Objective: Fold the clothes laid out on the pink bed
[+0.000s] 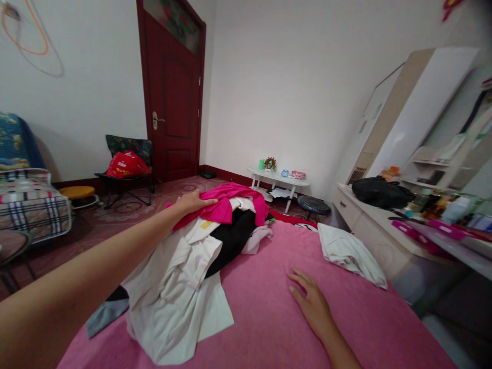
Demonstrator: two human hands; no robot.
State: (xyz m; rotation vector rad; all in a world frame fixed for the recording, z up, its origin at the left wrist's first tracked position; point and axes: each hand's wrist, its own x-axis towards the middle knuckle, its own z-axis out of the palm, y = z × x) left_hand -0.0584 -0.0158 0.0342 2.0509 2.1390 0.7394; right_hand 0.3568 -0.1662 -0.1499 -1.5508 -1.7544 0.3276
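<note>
My left hand [193,201] stretches out to the far left of the clothes pile and grips the near-left part of a bright pink garment [246,192]. Its fingertips are partly hidden in the cloth. Beneath and in front of that garment lie a black garment [235,237] and a crumpled white garment [169,302] that spreads toward me. A small pale pink cloth [257,240] pokes out at the pile's right side. Over the pink bedspread [261,318], my right hand [310,302] rests low with its fingers apart, holding nothing.
A folded white garment [349,251] lies at the bed's right edge. Beyond it stands a dresser [355,218] with a black bag [380,192] and bottles. Behind the bed are a white low table [279,178] and a round stool [314,205]. A folding chair [128,141] stands near the door.
</note>
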